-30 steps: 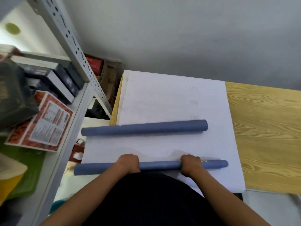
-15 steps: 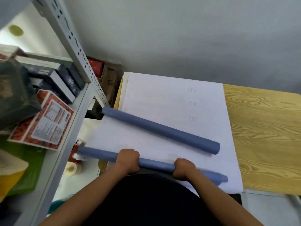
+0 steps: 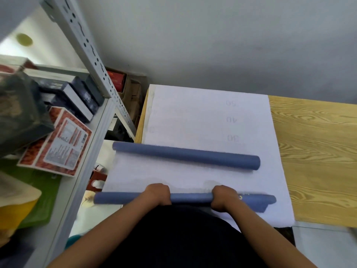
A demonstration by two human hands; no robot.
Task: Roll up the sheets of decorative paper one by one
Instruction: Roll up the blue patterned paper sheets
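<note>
The near roll lies along the near edge of the white sheet, its long axis running left to right across the person's body. Both hands sit on top of it, knuckles up: the left hand left of the roll's middle, the right hand right of it. The fingers of each curl down over the blue tube and grasp it. The roll's left end overhangs the left edge of the wooden table; its right end looks looser, with a flap showing near the sheet's near right corner.

The relation that matters: the unrolled sheet stretches away from the fingers toward the table's far edge, at right angles to the roll's axis, so any rolling push goes straight forward with both hands equally placed. A 2nd roll lies across the sheet, apart from the hands and slightly slanted, directly in that path. It would likely need moving first.
</note>
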